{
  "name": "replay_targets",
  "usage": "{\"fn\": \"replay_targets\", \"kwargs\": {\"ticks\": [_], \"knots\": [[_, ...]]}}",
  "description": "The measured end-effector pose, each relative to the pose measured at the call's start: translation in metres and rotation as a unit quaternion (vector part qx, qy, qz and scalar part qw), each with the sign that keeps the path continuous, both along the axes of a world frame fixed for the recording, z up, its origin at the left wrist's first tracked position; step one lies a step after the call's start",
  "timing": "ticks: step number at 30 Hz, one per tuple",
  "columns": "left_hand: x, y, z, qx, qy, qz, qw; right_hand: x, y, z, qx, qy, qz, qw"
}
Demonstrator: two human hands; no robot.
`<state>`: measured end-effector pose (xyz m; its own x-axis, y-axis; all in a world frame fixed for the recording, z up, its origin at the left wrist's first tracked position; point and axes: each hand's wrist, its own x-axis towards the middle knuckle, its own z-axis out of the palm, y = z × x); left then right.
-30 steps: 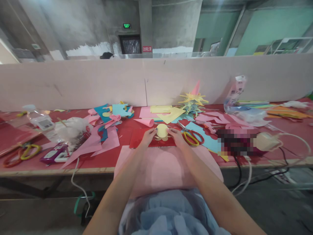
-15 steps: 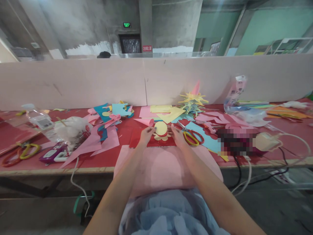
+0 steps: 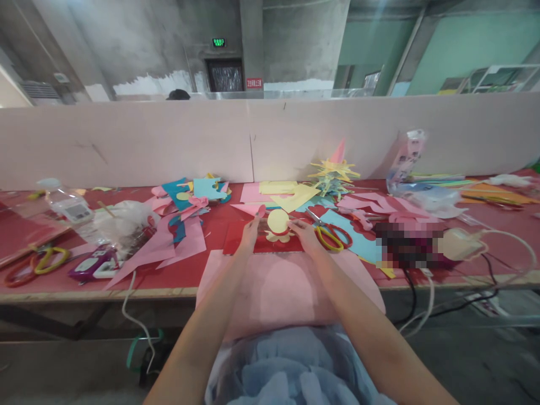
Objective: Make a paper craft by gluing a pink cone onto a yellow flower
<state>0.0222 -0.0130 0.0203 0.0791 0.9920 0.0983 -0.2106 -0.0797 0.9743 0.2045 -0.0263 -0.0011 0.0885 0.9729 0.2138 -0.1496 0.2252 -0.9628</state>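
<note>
One yellow paper disc (image 3: pixel 278 221) is pinched at its right edge by the right hand (image 3: pixel 300 230), at the middle of the frame, above a scalloped yellow piece (image 3: pixel 277 237) on a red sheet (image 3: pixel 238 236). The left hand (image 3: pixel 252 231) is just left of the disc; its grip I cannot tell. Just right lie scissors (image 3: pixel 331 237) on the red counter (image 3: pixel 139 281); a plastic bottle (image 3: pixel 70 205) sits at left.
</note>
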Motion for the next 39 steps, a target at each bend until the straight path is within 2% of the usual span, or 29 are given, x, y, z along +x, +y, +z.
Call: {"fn": "replay_targets", "kwargs": {"ticks": [6, 17, 21, 27, 30, 33, 39], "knots": [[0.002, 0.0, 0.0, 0.005, 0.031, -0.013, 0.999, 0.0, -0.001, 0.0, 0.003, -0.013, 0.001, 1.0], [0.003, -0.004, 0.005, 0.037, 0.071, -0.026, 0.996, -0.006, -0.012, 0.012, 0.006, -0.102, 0.041, 0.994], [0.003, -0.004, 0.003, 0.045, 0.085, -0.043, 0.994, -0.003, -0.009, 0.009, 0.011, -0.079, 0.034, 0.996], [0.006, -0.007, 0.001, 0.051, 0.112, -0.117, 0.986, 0.0, -0.002, 0.002, 0.01, -0.026, 0.003, 1.0], [0.007, -0.008, 0.0, 0.052, 0.115, -0.132, 0.983, 0.0, -0.001, 0.001, 0.011, -0.02, -0.001, 1.0], [0.007, -0.006, -0.002, 0.059, 0.111, -0.12, 0.985, -0.001, -0.002, 0.002, 0.011, -0.02, -0.002, 1.0], [0.005, -0.003, 0.0, 0.072, 0.11, -0.054, 0.99, -0.002, -0.005, 0.004, 0.016, -0.042, 0.0, 0.999]]}}
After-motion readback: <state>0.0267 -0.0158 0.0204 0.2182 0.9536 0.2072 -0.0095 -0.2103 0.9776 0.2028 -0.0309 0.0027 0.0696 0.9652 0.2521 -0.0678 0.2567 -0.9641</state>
